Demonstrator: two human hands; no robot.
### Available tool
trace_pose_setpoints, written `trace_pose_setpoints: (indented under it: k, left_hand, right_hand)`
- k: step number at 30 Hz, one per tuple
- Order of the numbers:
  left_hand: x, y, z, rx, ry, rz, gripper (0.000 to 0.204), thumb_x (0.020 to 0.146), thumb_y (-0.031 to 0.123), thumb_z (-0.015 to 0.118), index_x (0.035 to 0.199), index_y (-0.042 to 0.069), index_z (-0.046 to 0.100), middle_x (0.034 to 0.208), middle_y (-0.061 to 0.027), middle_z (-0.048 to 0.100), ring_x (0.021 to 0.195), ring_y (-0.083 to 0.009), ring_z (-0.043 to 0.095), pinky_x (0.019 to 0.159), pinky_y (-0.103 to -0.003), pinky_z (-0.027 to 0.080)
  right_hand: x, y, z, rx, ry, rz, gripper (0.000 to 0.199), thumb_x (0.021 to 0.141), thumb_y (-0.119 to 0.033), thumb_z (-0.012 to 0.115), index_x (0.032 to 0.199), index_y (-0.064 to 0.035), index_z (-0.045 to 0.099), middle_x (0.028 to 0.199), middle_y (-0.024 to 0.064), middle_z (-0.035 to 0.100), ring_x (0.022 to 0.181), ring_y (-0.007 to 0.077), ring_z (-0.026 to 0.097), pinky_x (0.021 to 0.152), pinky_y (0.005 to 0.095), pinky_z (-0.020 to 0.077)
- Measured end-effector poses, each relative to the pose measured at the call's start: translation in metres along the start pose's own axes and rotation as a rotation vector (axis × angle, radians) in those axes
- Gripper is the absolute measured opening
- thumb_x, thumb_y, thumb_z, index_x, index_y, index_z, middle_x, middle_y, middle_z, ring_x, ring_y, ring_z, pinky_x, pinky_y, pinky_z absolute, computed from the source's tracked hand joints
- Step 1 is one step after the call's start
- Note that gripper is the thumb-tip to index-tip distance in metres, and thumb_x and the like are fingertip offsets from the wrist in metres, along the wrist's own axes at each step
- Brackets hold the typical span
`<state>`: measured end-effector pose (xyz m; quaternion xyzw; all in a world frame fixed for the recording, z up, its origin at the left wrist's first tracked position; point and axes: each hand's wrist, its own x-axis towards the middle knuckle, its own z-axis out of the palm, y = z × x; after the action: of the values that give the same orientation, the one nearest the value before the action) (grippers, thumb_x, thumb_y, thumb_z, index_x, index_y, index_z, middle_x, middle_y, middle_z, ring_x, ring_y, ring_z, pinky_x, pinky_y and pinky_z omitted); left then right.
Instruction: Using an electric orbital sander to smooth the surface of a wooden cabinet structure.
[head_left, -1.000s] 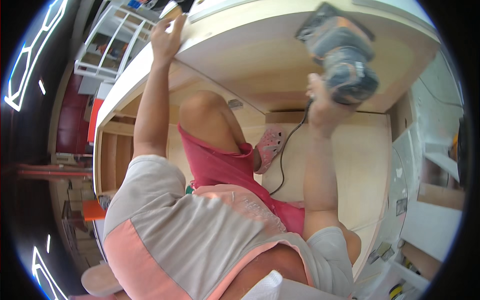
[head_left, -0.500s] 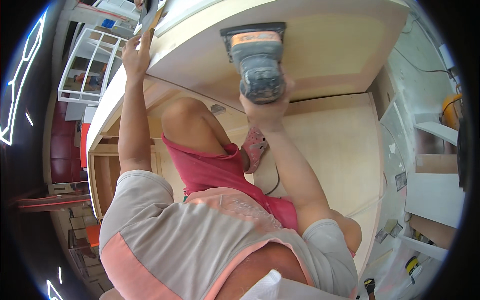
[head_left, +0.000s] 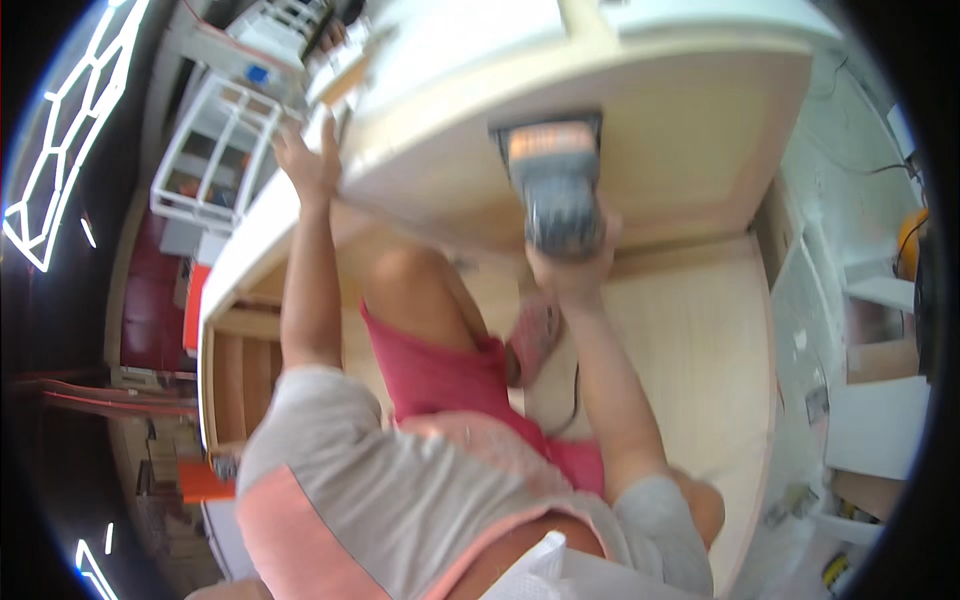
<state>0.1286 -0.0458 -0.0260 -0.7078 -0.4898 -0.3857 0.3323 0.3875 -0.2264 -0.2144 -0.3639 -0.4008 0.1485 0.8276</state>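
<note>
Pale panel (head_left: 690, 150) tilted overhead on the table; sander (head_left: 555, 185) flat against it, right hand (head_left: 575, 265) clamped on its rear. Left hand (head_left: 310, 165) spread open, bracing the edge. Risks: panel shifting if brace slips; cord (head_left: 572, 400) snagging near the knee.

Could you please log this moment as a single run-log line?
right hand: grips sander on wooden panel | left hand: braces panel edge | cord: hangs below

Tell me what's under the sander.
The sander, gripped by the right hand, sits flat on the pale wooden panel. The wood directly beneath its pad is covered, so its state cannot be seen.
</note>
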Motion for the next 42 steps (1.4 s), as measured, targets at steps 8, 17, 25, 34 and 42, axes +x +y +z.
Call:
trace_pose_setpoints:
  k: [8,17,25,34,42]
  left_hand:
    - [-0.007,0.015,-0.006,-0.155,-0.144,-0.141,0.048,0.084,0.039,0.063,0.105,-0.003,0.059,0.108,-0.0249,0.054,0.107,-0.0371,0.048,0.093,-0.042,0.037]
    - [-0.008,0.018,-0.009,-0.153,-0.225,-0.203,0.048,0.086,0.039,0.06,0.106,-0.005,0.059,0.105,-0.0233,0.055,0.104,-0.0351,0.051,0.091,-0.041,0.039]
    - [-0.007,0.005,0.0,-0.129,-0.246,-0.124,0.049,0.086,0.041,0.059,0.104,-0.005,0.061,0.101,-0.0236,0.058,0.099,-0.0356,0.053,0.088,-0.041,0.041]
    - [0.006,-0.002,0.007,-0.238,-0.235,-0.05,0.045,0.086,0.039,0.06,0.096,-0.005,0.065,0.095,-0.021,0.063,0.097,-0.033,0.055,0.085,-0.041,0.042]
    - [0.008,0.027,0.002,-0.116,-0.378,-0.171,0.044,0.08,0.043,0.063,0.09,0.0,0.068,0.088,-0.0211,0.064,0.091,-0.0355,0.059,0.083,-0.039,0.045]
  right_hand:
    - [0.022,-0.016,-0.012,0.054,-0.009,0.023,0.085,0.06,0.003,0.074,0.13,0.0045,0.026,0.112,0.0193,0.05,0.099,0.023,0.058,0.084,0.0348,0.0482]
    - [0.018,-0.006,-0.008,0.011,-0.032,-0.049,0.08,0.061,-0.004,0.079,0.127,0.0024,0.032,0.106,0.0182,0.052,0.093,0.0246,0.059,0.079,0.0357,0.0497]
    - [0.055,-0.027,-0.034,-0.108,0.12,-0.057,0.076,0.065,-0.013,0.078,0.126,-0.0022,0.034,0.102,0.0203,0.058,0.091,0.0322,0.063,0.075,0.0383,0.051]
    - [0.009,-0.012,0.002,-0.236,-0.027,-0.128,0.077,0.063,-0.013,0.079,0.126,-0.0022,0.036,0.109,0.0203,0.054,0.095,0.0326,0.06,0.079,0.0387,0.0496]
    - [0.038,-0.024,-0.036,-0.132,0.106,0.074,0.079,0.059,-0.007,0.077,0.126,-0.0021,0.036,0.11,0.0174,0.052,0.095,0.028,0.058,0.079,0.0375,0.0491]
